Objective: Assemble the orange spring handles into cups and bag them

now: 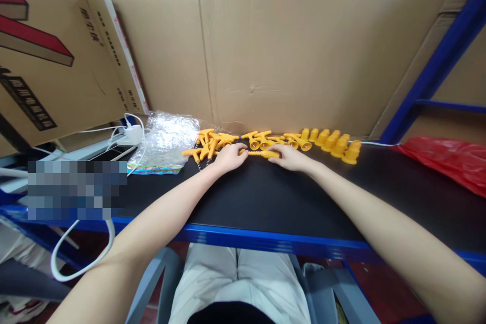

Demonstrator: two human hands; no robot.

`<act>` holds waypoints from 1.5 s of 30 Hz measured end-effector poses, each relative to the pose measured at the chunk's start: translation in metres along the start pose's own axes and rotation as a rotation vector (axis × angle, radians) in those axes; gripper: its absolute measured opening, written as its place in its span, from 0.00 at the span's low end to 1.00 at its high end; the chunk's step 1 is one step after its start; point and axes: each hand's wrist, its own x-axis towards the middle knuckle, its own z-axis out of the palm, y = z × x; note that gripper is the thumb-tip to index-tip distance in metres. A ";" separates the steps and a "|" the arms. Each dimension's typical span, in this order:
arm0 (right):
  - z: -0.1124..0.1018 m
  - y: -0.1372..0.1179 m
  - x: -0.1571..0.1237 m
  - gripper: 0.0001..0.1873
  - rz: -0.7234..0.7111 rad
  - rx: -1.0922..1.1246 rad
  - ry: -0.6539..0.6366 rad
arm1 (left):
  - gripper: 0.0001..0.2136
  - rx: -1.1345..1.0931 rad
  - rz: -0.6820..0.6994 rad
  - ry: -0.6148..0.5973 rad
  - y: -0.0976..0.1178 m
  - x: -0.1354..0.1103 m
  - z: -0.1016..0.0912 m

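Note:
Between my two hands, low over the black tabletop, lies a slim yellow corkscrew part (261,153) with a ridged middle and a wider right end. My left hand (232,157) has its fingers closed on the left end. At the wider end, my right hand (290,157) pinches with thumb and fingers. Close to my left hand lies a heap of yellow T-shaped corkscrew handles (206,146), some with metal spirals. Behind my hands rest several yellow pieces with bell-shaped ends (265,143). The fingertips partly hide the held piece.
Several yellow stepped caps (332,143) stand at the back right. A clear plastic bag (167,142) lies left, near white cables and a charger (132,134). Red plastic (448,159) sits far right. Cardboard (288,50) walls the back; a blue edge (266,237) runs along the front.

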 end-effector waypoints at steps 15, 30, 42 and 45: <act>-0.002 0.004 -0.001 0.17 -0.275 -0.062 0.100 | 0.16 -0.226 0.103 -0.169 -0.017 -0.001 -0.006; 0.003 0.003 0.001 0.27 -0.185 0.059 0.062 | 0.12 0.191 0.164 -0.079 -0.018 0.000 -0.008; 0.001 0.014 0.002 0.27 0.065 0.165 -0.049 | 0.12 0.177 0.156 -0.081 -0.016 -0.001 -0.008; 0.004 0.022 0.003 0.24 0.048 0.306 -0.026 | 0.12 0.165 0.162 -0.077 -0.017 -0.001 -0.008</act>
